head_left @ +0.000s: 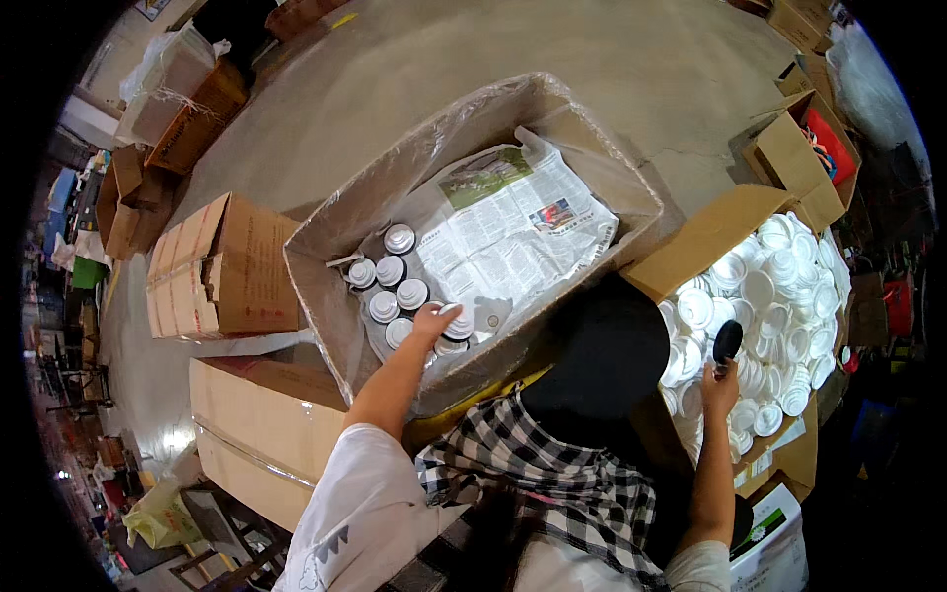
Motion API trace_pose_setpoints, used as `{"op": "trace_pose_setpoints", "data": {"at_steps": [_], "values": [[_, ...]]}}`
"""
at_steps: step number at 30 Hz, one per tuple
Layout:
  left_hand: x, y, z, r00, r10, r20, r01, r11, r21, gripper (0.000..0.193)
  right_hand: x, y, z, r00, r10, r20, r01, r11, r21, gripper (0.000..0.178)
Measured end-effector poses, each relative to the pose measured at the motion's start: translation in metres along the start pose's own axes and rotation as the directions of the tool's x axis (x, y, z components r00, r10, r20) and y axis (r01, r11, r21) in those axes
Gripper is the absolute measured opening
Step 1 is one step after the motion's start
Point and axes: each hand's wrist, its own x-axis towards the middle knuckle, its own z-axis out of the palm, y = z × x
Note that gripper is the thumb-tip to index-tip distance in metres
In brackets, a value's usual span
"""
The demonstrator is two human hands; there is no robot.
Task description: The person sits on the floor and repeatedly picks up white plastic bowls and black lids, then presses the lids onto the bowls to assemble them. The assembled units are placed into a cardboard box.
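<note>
My left hand (pixel 432 324) is closed round a white, stepped round lid-like piece (pixel 457 320) inside the large carton (pixel 340 197). Close beside it several similar white-topped pieces (pixel 411 293), some with dark rims, stand together in the carton's near left corner. Newspaper (pixel 513 227) covers much of the carton's bottom. Over on the right, my right hand (pixel 720 387) grips a black, round-faced piece (pixel 728 340), its lower part hidden by the fingers. It hovers over or rests on a heap of white round lids (pixel 760 286) in an open box; which, I cannot tell.
Two closed cartons, one farther (pixel 252 266) and one nearer (pixel 266 434), stand left of the large carton. The lid box's flap (pixel 715 237) leans toward the large carton. Another open box (pixel 804 163) sits at the far right. A large black shape (pixel 612 360) lies between both work boxes.
</note>
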Motion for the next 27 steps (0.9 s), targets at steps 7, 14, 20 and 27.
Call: {"op": "trace_pose_setpoints", "data": {"at_steps": [7,14,20,27], "values": [[0.031,0.006,0.032,0.966,0.177,0.187,-0.224,0.938,0.267,0.082,-0.008,-0.006,-0.007,0.972,0.168,-0.164,-0.121,0.957,0.263,0.029],[0.051,-0.017,0.039,0.85,0.187,0.492,-0.47,0.691,0.55,0.069,0.005,0.029,-0.043,0.96,0.199,-0.199,-0.01,0.731,0.682,0.025],[-0.011,0.102,0.046,0.742,0.668,-0.048,-0.657,0.74,0.145,0.04,-0.01,-0.034,-0.085,0.995,0.051,-0.087,0.039,0.608,0.793,0.022],[-0.275,0.278,0.075,0.434,0.838,0.331,-0.289,0.478,-0.83,0.038,-0.054,-0.114,-0.14,0.967,-0.24,-0.08,0.236,0.737,0.633,0.019]]}}
